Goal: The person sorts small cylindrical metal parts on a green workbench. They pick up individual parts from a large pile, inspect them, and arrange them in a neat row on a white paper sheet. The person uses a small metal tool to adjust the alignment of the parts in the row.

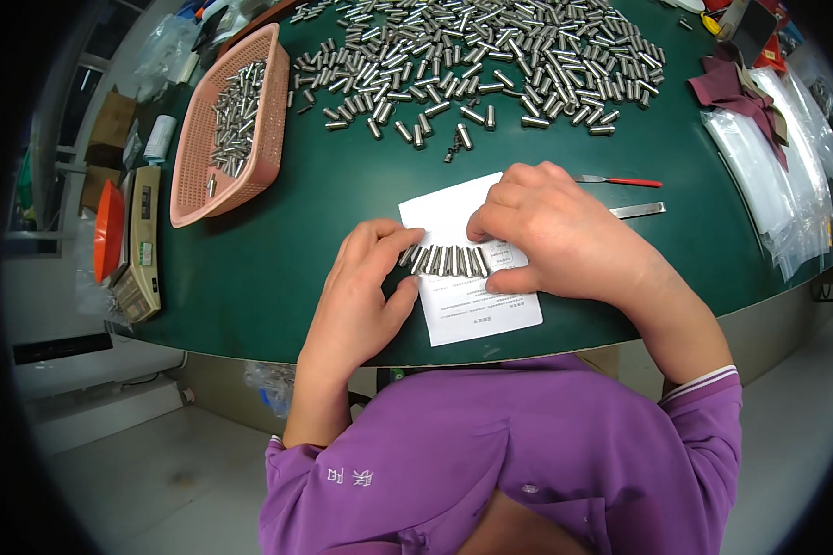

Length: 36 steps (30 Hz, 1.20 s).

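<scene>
A white printed paper sheet lies on the green table in front of me. A short row of small metal pins lies side by side on it. My left hand presses the row's left end with fingertips and thumb. From the other side, my right hand closes on the right end, fingers curled over the pins. Both hands squeeze the row together between them.
A big scatter of loose metal pins covers the far table. A pink plastic basket with more pins stands at the left. Red-handled tweezers, a metal ruler, clear plastic bags and a maroon cloth lie right.
</scene>
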Each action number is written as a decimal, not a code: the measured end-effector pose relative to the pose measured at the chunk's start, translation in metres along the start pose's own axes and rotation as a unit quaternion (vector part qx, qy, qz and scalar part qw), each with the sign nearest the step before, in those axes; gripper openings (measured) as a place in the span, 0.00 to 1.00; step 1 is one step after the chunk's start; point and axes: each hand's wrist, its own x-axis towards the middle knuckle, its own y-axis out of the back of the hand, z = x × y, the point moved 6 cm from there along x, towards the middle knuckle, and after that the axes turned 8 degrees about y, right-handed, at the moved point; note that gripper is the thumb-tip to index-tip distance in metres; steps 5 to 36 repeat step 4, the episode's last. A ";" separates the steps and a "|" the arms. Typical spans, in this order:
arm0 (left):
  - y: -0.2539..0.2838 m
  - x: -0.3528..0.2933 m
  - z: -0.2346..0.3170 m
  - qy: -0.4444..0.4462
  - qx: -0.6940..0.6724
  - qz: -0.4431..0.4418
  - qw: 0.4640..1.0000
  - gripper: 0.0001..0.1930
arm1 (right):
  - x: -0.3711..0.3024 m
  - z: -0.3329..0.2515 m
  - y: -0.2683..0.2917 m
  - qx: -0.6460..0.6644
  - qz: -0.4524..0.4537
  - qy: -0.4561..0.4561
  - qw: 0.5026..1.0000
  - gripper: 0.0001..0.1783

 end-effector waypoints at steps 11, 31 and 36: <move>-0.001 0.002 -0.004 0.006 -0.017 -0.041 0.999 0.23 | 0.002 -0.002 -0.008 -0.018 -0.010 -0.003 1.000 0.22; -0.001 0.002 -0.004 0.006 -0.017 -0.041 0.999 0.23 | 0.002 -0.002 -0.008 -0.018 -0.010 -0.003 1.000 0.22; -0.001 0.002 -0.004 0.006 -0.017 -0.041 0.999 0.23 | 0.002 -0.002 -0.008 -0.018 -0.010 -0.003 1.000 0.22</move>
